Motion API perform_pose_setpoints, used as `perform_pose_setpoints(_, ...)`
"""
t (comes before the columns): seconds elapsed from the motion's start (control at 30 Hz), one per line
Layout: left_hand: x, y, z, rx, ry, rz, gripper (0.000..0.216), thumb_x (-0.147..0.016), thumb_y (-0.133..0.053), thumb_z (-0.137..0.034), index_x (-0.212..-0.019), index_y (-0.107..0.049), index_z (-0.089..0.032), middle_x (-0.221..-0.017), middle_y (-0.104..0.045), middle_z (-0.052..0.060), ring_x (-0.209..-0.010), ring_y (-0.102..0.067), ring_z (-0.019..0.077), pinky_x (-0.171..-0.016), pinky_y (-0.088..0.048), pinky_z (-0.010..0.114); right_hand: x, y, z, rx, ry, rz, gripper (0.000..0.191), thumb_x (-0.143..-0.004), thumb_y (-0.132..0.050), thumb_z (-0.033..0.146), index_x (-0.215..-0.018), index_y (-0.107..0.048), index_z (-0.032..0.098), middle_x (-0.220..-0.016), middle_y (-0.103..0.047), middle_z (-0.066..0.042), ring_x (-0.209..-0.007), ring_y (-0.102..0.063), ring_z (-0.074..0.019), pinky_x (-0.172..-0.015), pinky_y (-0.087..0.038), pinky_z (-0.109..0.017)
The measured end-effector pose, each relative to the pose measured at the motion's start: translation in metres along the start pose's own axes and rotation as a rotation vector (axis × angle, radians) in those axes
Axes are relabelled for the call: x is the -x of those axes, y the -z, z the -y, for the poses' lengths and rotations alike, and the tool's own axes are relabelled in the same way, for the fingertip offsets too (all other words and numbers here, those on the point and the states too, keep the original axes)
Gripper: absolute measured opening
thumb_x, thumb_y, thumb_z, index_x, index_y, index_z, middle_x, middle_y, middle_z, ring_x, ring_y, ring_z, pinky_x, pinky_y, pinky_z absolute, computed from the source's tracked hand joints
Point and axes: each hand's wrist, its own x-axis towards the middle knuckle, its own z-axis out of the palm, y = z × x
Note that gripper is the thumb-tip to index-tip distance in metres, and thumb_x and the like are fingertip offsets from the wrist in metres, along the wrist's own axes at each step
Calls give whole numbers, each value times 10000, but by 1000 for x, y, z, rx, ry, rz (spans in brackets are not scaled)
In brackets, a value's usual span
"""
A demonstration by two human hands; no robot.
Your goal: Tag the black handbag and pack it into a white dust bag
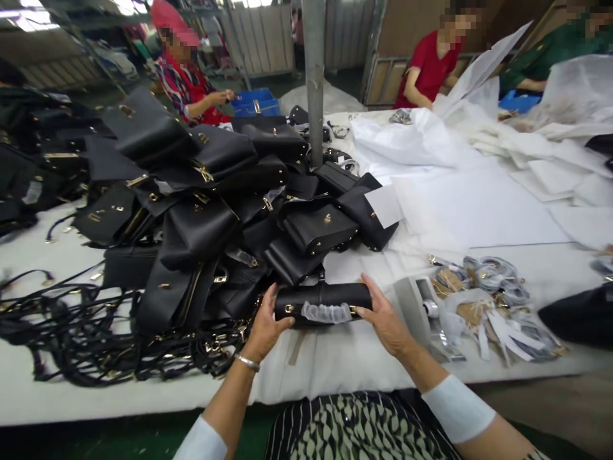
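Observation:
A small black handbag (320, 298) with gold fittings and a strip of clear wrap on its front lies at the near edge of the white table (335, 364). My left hand (265, 326) grips its left end. My right hand (383, 317) grips its right end. Just behind it rises a big heap of similar black handbags (211, 204). A tangle of black straps (96, 332) with gold clips lies left of my left hand.
A grey metal post (314, 76) stands behind the heap. White paper sheets (479, 204) cover the right of the table. Wrapped hardware and tags (483, 300) lie right of my right hand. Three other people work at the far side.

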Motion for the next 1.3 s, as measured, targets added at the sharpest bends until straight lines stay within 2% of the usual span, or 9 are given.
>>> perform_pose_setpoints(0.1,16,-4,4,104,41,36,829,-685,-706,-203,-1397,-283,-166,-1241,-576,130,-1150,-549,260,-1015,-422,435,29,-2,1,-174,-98,-64,834,-771,-700,324,-1460,-233,266,-1390,-475,-64,-1308,-392,-225,-1147,-184,-440)
perform_pose_setpoints(0.27,40,5,16,-254,-206,-35,270,-779,-657,-247,-1041,-614,-196,-1125,-601,72,-1121,-536,249,-1007,-415,417,71,-6,11,-124,-177,4,328,-812,-632,473,-992,-694,206,-1092,-673,-98,-1193,-505,-293,-1097,-264,-468)
perform_pose_setpoints(0.4,43,15,27,-358,-485,-81,129,-840,-613,-203,-964,-593,-230,-1060,-621,47,-1169,-485,233,-1008,-396,428,76,-5,14,199,-271,83,517,-882,-420,606,-834,-715,184,-825,-703,-106,-986,-608,-306,-994,-359,-500)
perform_pose_setpoints(0.5,39,15,29,-373,-594,-115,93,-835,-612,-163,-860,-543,-219,-984,-640,42,-1084,-526,227,-940,-431,415,64,-4,11,674,-299,48,333,-758,-642,470,-946,-668,195,-824,-683,-71,-815,-616,-273,-864,-434,-464)
perform_pose_setpoints(0.63,33,10,26,-407,-695,-175,145,-815,-556,-76,-855,-514,-209,-952,-646,51,-977,-561,217,-872,-455,406,29,-14,10,1166,66,-43,277,-763,-643,354,-1000,-619,212,-1025,-622,-84,-1012,-535,-273,-914,-406,-410)
perform_pose_setpoints(0.73,31,10,31,-511,-745,-194,241,-770,-460,7,-876,-516,-202,-944,-644,62,-923,-576,208,-816,-476,389,-8,-23,7,1329,86,83,324,-828,-583,309,-1134,-582,202,-1213,-561,-100,-1146,-476,-263,-958,-381,-365)
perform_pose_setpoints(0.97,46,50,59,-1072,-733,90,595,-727,-355,49,-1212,-564,-226,-1268,-590,77,-1067,-565,229,-874,-518,395,-64,-17,-8,1394,1,292,261,-920,-423,245,-890,-678,201,-884,-702,-59,-859,-626,-213,-882,-396,-336)
perform_pose_setpoints(1.13,56,64,6,-1098,-737,-94,352,-811,-434,-27,-1034,-627,-219,-1029,-677,63,-988,-581,244,-828,-520,395,-54,-17,-11,1381,6,289,268,-866,-451,188,-1004,-681,196,-1020,-699,-80,-928,-633,-231,-823,-423,-312)
perform_pose_setpoints(1.3,43,-13,-51,-950,-691,44,278,-886,-455,-108,-1125,-565,-198,-1046,-647,77,-987,-572,210,-885,-474,372,-51,-17,-15,1351,-26,275,293,-850,-447,179,-1035,-671,218,-1057,-692,-60,-959,-632,-221,-803,-435,-295)
